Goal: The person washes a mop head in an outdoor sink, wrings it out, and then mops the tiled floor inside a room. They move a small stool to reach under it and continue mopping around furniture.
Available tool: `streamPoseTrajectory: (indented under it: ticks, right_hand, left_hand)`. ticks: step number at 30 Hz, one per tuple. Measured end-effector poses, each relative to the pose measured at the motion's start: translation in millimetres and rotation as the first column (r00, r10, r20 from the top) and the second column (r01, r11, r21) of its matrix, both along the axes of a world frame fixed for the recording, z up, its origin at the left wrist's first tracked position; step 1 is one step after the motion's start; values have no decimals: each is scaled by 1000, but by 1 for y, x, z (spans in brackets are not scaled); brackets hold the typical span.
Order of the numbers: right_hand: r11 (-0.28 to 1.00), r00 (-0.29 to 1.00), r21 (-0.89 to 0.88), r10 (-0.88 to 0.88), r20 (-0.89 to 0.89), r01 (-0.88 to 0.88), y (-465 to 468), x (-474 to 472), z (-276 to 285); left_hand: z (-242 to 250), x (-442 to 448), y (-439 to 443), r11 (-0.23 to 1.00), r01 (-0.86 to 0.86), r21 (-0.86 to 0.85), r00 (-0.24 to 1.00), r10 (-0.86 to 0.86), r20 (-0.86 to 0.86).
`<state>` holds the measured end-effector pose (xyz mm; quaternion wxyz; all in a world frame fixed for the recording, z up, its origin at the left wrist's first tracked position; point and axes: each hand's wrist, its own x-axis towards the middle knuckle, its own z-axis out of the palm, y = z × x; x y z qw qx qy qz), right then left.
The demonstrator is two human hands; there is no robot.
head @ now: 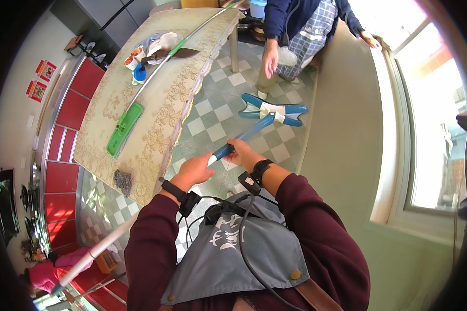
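Both my hands grip the long pole of a mop with a blue X-shaped head (273, 110). My left hand (193, 169) is around the white part of the pole, beside the table's edge. Farther toward the head, my right hand (239, 152) holds the blue section. The pole (101, 245) slants back past my left arm toward the lower left. The mop head is over the checkered tile floor (214, 124), near the wall; contact with the floor cannot be made out.
A table with a patterned cloth (155, 128) stands at left, bearing a green flat mop (125, 130), a grey scouring pad (123, 182), paper cups (131, 62) and a blue-headed tool (139, 74). One person (301, 31) is beyond the mop head; another (62, 268) is at lower left. A window (432, 136) is right.
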<state>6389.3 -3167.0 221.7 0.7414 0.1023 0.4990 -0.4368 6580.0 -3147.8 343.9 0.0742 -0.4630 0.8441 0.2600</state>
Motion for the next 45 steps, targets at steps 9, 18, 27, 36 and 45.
streamPoseTrajectory:
  ticks: [9,18,27,36,45]
  right_hand:
    - [999,969,-20,49,244,-46,-141,-111,-10]
    - [980,943,56,167,289,-191,-159,-147,28]
    - [966,868,-53,250,430,-252,-147,-141,41]
    - [958,863,203,-271,426,200,-170,-131,0]
    - [906,834,176,-423,354,385,-166,-106,-46]
  left_hand:
    - [175,5,3,682,-185,-708,905,399,148]
    - [263,22,43,120,-23,-993,540,837,89]
    - [287,6,71,-21,224,-974,432,898,80]
    - [294,31,113,76,295,-953,250,956,153]
    - [260,25,84,654,-652,-384,528,755,390]
